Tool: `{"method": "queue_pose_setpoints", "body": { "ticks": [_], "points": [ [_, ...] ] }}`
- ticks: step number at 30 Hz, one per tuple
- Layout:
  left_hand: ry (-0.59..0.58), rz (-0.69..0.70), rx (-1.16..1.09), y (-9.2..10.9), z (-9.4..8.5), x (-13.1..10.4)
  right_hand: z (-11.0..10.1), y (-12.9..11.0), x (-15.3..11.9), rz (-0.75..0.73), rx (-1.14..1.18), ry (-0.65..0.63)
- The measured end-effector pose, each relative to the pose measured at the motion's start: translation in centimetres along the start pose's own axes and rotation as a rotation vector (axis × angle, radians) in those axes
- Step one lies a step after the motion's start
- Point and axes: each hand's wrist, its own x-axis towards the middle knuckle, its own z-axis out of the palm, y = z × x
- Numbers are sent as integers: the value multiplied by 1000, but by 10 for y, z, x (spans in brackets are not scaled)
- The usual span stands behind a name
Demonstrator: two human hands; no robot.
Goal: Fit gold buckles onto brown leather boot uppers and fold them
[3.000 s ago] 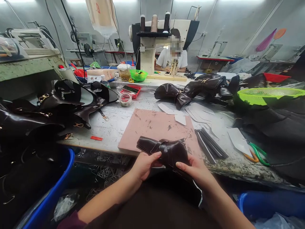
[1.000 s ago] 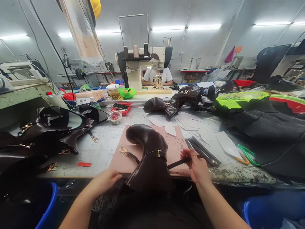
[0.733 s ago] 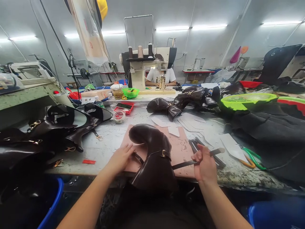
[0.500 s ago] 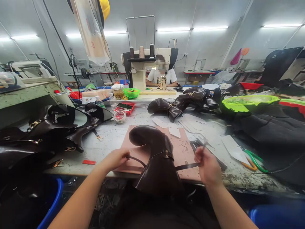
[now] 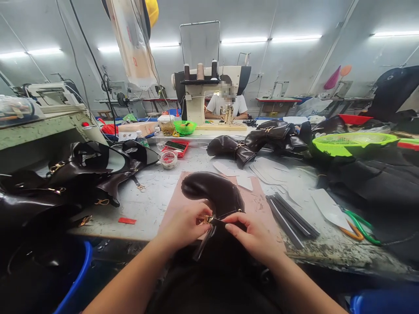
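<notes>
A dark brown leather boot upper [image 5: 212, 186] lies on a pinkish board at the table's front edge, its rounded toe part pointing left. Over its shaft, my left hand [image 5: 188, 221] pinches a gold buckle [image 5: 206, 220]. Close beside it on the right, my right hand [image 5: 250, 231] has thumb and forefinger closed on a dark strap [image 5: 218, 222] that reaches to the buckle. A loose strap end hangs down below the left fingers.
More brown boot uppers lie at the left [image 5: 111, 185] and beyond the board [image 5: 232, 146]. Dark strips [image 5: 293, 218], green-and-orange-handled scissors [image 5: 356, 229] and a red tray [image 5: 180, 148] are on the table [image 5: 144, 218]. A person sits behind a sewing machine [image 5: 196, 104].
Both hands have moved inward from either side of the boot upper and now meet over its shaft. The gold buckle now shows between the left fingers. The view has shifted slightly.
</notes>
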Motion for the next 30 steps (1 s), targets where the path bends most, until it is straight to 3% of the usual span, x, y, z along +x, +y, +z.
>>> {"method": "queue_pose_setpoints", "body": {
  "ticks": [3, 8, 14, 20, 25, 27, 30],
  "points": [
    [79, -3, -202, 5, 13, -2, 0, 4, 1, 1, 17, 25],
    [107, -88, -622, 12, 30, 5, -4, 6, 0, -8, 57, 79],
    [193, -6, -578, 10, 39, 13, -14, 10, -7, -55, -3, 260],
    [56, 56, -537, 15, 45, 18, -13, 15, -9, -183, 43, 273],
    [19, 43, -597, 20, 52, 22, -10, 16, -14, -198, 169, 339],
    [6, 32, -612, 20, 56, 21, -11, 14, -17, -271, 56, 300],
    [3, 9, -442, 20, 60, 19, -12, 9, -19, -416, -246, 277]
  ]
}}
